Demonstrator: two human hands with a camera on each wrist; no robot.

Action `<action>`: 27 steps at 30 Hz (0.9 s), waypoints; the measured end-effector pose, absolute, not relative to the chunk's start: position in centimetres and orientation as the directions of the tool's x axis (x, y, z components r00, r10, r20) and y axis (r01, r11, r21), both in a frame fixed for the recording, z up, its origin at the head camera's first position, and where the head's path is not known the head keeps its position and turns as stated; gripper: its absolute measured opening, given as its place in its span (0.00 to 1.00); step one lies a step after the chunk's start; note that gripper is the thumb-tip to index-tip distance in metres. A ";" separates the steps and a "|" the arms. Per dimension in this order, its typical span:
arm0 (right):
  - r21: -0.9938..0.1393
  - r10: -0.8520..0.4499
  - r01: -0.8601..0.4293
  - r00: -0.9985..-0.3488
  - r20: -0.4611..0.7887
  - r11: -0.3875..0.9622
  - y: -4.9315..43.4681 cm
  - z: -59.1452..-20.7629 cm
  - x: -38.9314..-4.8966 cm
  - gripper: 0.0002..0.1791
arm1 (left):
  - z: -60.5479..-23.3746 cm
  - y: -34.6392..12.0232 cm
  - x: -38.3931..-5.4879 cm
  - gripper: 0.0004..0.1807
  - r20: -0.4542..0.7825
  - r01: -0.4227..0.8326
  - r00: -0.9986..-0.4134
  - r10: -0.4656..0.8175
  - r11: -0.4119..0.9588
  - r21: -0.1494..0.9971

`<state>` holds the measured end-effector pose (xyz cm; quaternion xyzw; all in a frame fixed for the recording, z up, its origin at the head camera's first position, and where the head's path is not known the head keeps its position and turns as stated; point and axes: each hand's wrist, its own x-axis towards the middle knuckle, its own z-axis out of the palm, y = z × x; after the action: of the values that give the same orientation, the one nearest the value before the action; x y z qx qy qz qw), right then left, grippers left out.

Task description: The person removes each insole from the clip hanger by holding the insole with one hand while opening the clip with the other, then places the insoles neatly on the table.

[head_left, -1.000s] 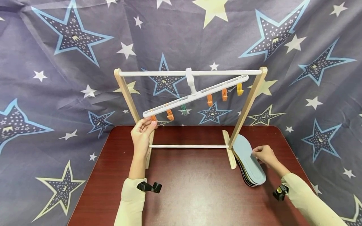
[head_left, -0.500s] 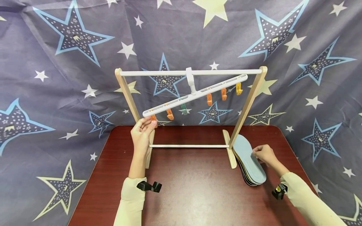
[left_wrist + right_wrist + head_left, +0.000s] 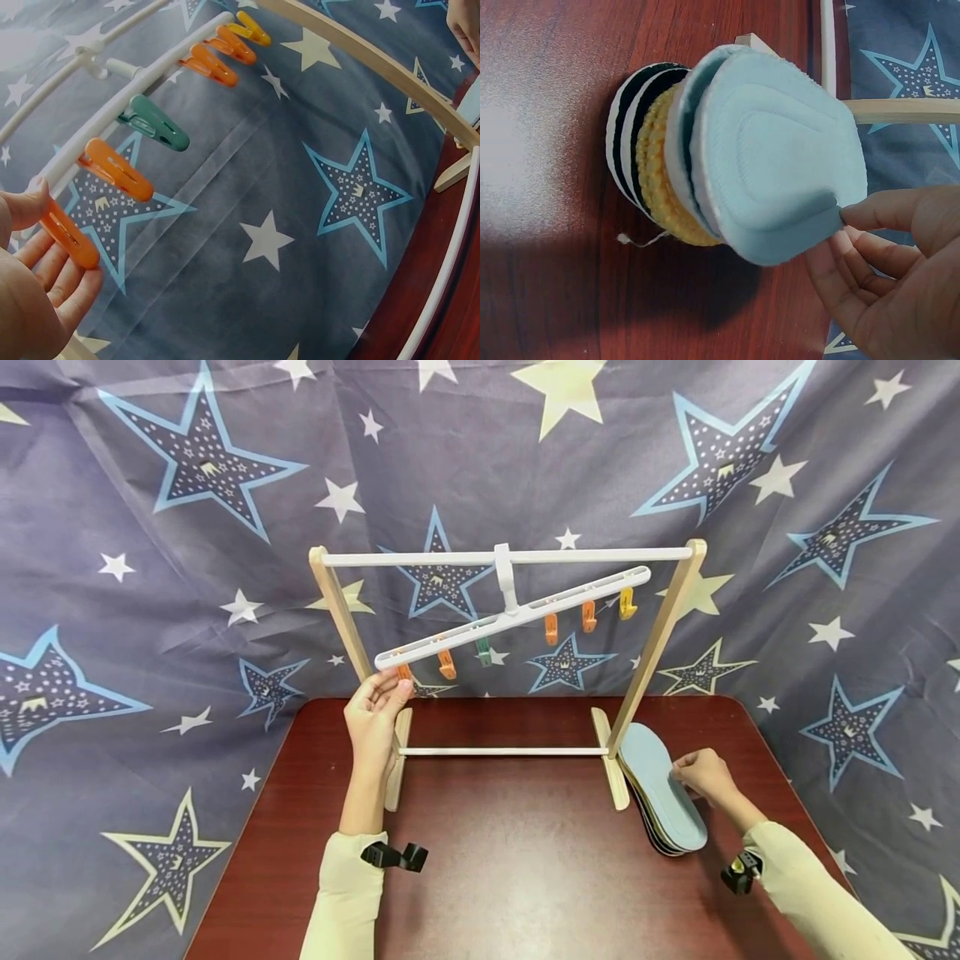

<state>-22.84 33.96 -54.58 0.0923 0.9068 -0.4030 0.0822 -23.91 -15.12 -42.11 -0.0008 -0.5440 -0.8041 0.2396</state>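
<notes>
In the head view a white clip hanger (image 3: 525, 612) hangs slanted from the rack's top bar, its left end lower. Orange, green and yellow clothes pegs line its underside. My left hand (image 3: 372, 720) holds the lowest orange clothes peg (image 3: 69, 235) at that end, thumb on one side and fingers behind. On the right, my right hand (image 3: 707, 774) pinches the side edge of the top light blue insole (image 3: 780, 150) between thumb and fingers. Beneath it lie another pale blue insole, yellow textured ones (image 3: 657, 157) and black ones with white edges (image 3: 622, 127), fanned apart.
A wooden rack (image 3: 651, 652) with white crossbars stands on the dark red table (image 3: 510, 852). Its right foot (image 3: 611, 760) is beside the insole stack. Behind hangs a grey-blue star-patterned cloth (image 3: 480, 443).
The hanger's right end has dipped slightly. Both hands keep their grip in nearly the same places, and the view has shifted a little.
</notes>
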 end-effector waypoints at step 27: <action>-0.680 0.147 0.241 -0.970 -0.194 0.692 33.5 -54.4 -22.1 0.11 | -42.2 -15.2 -24.2 0.19 0.263 0.395 -0.870 -0.416 -0.272 0.877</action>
<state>-22.14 33.55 -54.41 0.1057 0.9177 -0.3779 0.0623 -24.15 -15.24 -42.20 0.0095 -0.5471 -0.7974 0.2545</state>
